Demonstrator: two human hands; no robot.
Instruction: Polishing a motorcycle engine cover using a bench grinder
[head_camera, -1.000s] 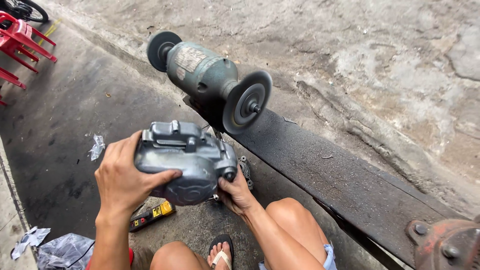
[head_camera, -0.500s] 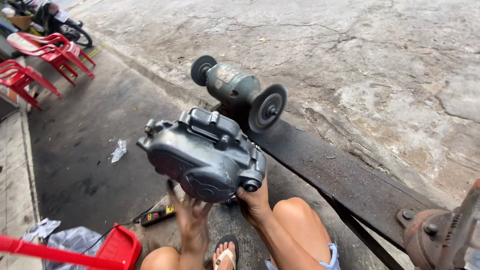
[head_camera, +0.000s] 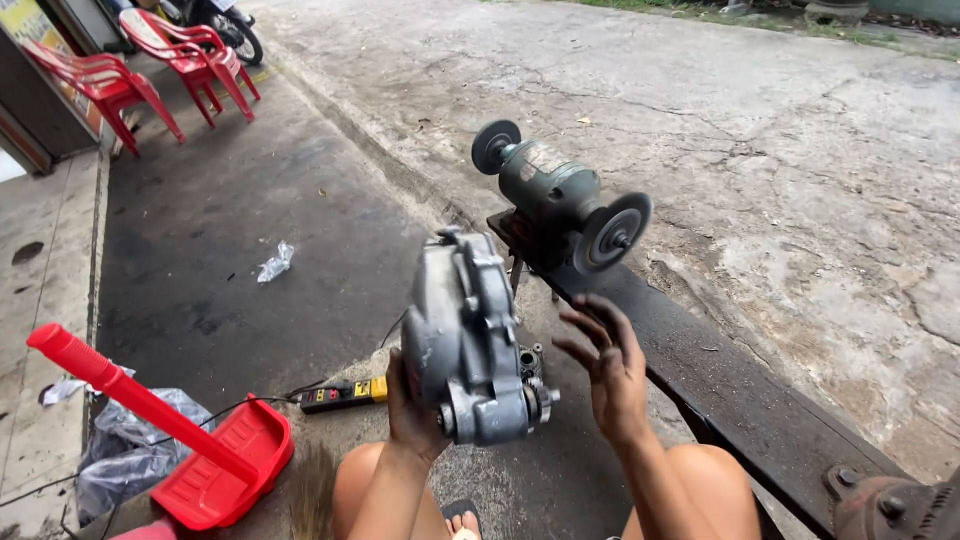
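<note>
Your left hand (head_camera: 412, 408) gripped the grey engine casing (head_camera: 468, 345) from below, tilted on edge | right hand (head_camera: 607, 368) open beside it (fingers spread, likely steadying) | bench grinder (head_camera: 560, 200) beyond.

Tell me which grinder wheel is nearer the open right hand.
The larger wheel facing the camera, just above the right hand; the smaller wheel sits at the grinder's far end.

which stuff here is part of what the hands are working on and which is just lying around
In hand: grey metal engine casing, held by left hand; right hand open beside it.
Lying about: bench grinder, red dustpan, power strip, red chairs, crumpled wrapper.
</note>
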